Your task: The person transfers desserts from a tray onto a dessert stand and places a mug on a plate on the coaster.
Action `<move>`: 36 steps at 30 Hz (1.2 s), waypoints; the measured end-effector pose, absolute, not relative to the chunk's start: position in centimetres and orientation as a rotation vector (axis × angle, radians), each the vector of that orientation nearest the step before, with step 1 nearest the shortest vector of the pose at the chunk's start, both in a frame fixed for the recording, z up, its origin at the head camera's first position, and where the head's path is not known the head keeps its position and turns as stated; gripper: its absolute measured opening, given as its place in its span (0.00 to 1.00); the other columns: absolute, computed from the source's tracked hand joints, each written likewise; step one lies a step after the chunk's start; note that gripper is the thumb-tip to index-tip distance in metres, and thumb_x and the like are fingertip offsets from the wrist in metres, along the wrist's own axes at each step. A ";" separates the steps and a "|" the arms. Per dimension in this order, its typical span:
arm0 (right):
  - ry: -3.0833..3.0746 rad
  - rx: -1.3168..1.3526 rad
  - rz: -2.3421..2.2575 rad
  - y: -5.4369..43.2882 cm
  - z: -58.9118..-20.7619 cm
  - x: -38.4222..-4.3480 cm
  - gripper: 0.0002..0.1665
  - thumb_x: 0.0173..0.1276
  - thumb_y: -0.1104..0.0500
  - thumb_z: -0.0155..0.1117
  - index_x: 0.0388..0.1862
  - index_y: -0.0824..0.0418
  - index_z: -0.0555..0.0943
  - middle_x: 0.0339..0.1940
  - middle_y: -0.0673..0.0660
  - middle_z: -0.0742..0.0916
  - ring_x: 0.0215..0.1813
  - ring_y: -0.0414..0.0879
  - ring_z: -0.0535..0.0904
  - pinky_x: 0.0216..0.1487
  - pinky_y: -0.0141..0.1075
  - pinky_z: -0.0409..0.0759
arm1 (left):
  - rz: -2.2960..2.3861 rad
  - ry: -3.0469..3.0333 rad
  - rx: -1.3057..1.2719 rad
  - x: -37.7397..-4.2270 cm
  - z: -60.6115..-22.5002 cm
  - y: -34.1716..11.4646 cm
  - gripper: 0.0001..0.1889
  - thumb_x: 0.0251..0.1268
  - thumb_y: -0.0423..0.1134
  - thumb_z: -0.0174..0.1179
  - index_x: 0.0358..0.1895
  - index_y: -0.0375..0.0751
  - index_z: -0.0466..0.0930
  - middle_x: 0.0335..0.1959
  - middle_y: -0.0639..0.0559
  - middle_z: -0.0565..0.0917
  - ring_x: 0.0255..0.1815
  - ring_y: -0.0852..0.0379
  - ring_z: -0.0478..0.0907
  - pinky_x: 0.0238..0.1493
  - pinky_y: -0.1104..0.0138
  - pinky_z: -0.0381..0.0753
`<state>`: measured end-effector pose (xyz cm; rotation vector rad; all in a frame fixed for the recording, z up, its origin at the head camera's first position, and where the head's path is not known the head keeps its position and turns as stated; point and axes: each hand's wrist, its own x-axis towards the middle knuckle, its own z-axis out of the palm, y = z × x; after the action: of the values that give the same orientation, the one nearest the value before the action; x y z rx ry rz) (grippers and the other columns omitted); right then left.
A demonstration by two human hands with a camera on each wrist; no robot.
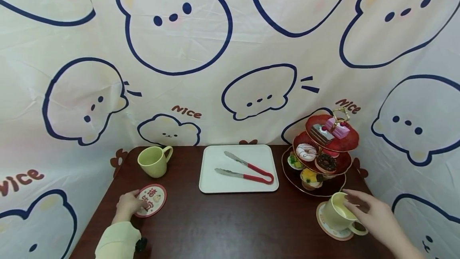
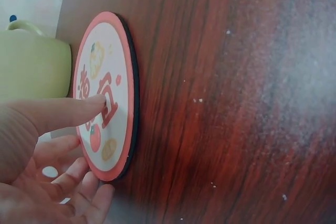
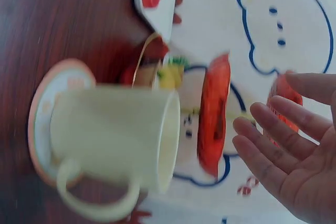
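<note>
My left hand is at a round red-rimmed coaster on the left of the table. In the left wrist view the thumb lies over the printed face of the coaster, and the other fingertips are at its near edge. A pale yellow mug stands upright on a second round coaster at the right. Beside this mug, my right hand is spread with loosely bent fingers and holds nothing. The right wrist view shows those fingers apart from the mug's rim.
Behind the left coaster stands a green-yellow mug. A white tray with red-handled tongs lies at the back middle. To its right rises a tiered stand with cakes and donuts, close behind the right mug. A patterned cloth hangs behind.
</note>
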<state>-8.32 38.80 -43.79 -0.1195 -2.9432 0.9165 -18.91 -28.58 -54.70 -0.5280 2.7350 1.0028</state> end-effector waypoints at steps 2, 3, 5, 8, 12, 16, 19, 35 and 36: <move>-2.907 -0.063 0.953 37.6 -44.2 -8.6 0.26 0.72 0.53 0.69 0.62 0.68 0.82 0.47 0.62 0.89 0.48 0.58 0.86 0.43 0.44 0.86 | 1.002 2.738 -0.530 -18.9 -54.7 -28.5 0.40 0.55 0.32 0.70 0.69 0.16 0.62 0.61 0.10 0.62 0.59 0.17 0.60 0.63 0.32 0.63; -2.897 -0.043 0.979 36.9 -44.4 -8.9 0.25 0.72 0.53 0.70 0.62 0.67 0.82 0.48 0.61 0.89 0.49 0.57 0.86 0.42 0.42 0.86 | 1.006 2.737 -0.531 -18.9 -54.7 -28.5 0.40 0.55 0.32 0.70 0.69 0.16 0.62 0.61 0.11 0.63 0.59 0.17 0.60 0.63 0.32 0.63; -2.885 -0.003 1.041 35.6 -45.1 -9.4 0.24 0.71 0.54 0.71 0.61 0.65 0.83 0.48 0.59 0.89 0.50 0.56 0.86 0.44 0.42 0.86 | 1.010 2.734 -0.526 -18.8 -54.6 -28.4 0.41 0.55 0.32 0.71 0.69 0.16 0.62 0.60 0.12 0.64 0.58 0.19 0.61 0.63 0.33 0.63; -2.872 0.064 1.144 33.7 -46.4 -10.1 0.21 0.70 0.57 0.71 0.59 0.64 0.84 0.46 0.57 0.89 0.48 0.52 0.87 0.45 0.39 0.85 | 1.031 2.715 -0.515 -18.7 -54.6 -28.4 0.42 0.54 0.32 0.72 0.69 0.16 0.61 0.60 0.12 0.63 0.57 0.20 0.62 0.63 0.33 0.64; -2.847 0.149 1.290 31.5 -48.5 -11.0 0.19 0.69 0.60 0.71 0.57 0.66 0.84 0.45 0.57 0.89 0.45 0.46 0.87 0.46 0.35 0.85 | 1.034 2.705 -0.481 -18.5 -54.6 -28.3 0.41 0.55 0.31 0.71 0.68 0.15 0.62 0.60 0.12 0.64 0.57 0.23 0.65 0.65 0.33 0.64; -2.813 0.231 1.320 30.0 -50.5 -11.6 0.18 0.68 0.62 0.72 0.56 0.65 0.85 0.44 0.57 0.89 0.45 0.46 0.87 0.46 0.35 0.85 | 1.043 2.708 -0.429 -18.3 -54.7 -28.2 0.39 0.55 0.30 0.70 0.66 0.12 0.62 0.57 0.14 0.69 0.54 0.27 0.70 0.63 0.34 0.67; -2.816 0.282 1.317 29.2 -51.8 -11.7 0.19 0.68 0.62 0.72 0.57 0.64 0.84 0.46 0.55 0.89 0.47 0.47 0.86 0.47 0.36 0.84 | 1.055 2.713 -0.386 -18.0 -54.8 -28.0 0.38 0.54 0.28 0.71 0.65 0.12 0.63 0.54 0.16 0.72 0.50 0.29 0.73 0.60 0.36 0.71; -2.907 0.499 1.349 26.3 -55.1 -13.0 0.23 0.70 0.53 0.71 0.59 0.64 0.83 0.48 0.53 0.88 0.49 0.47 0.85 0.51 0.43 0.83 | 0.991 2.751 -0.262 -17.9 -55.0 -26.9 0.38 0.47 0.29 0.76 0.61 0.13 0.69 0.47 0.24 0.76 0.46 0.35 0.74 0.55 0.41 0.74; -2.910 0.510 1.356 26.2 -55.2 -13.1 0.23 0.70 0.52 0.71 0.59 0.63 0.83 0.49 0.54 0.88 0.49 0.47 0.85 0.51 0.43 0.83 | 0.983 2.751 -0.256 -18.0 -55.1 -26.8 0.38 0.47 0.30 0.76 0.61 0.14 0.69 0.47 0.24 0.75 0.47 0.35 0.74 0.56 0.40 0.74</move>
<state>-13.07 26.17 -55.18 0.5099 -2.9103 1.3558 -17.96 -26.81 -55.07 -0.2556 2.7508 0.9832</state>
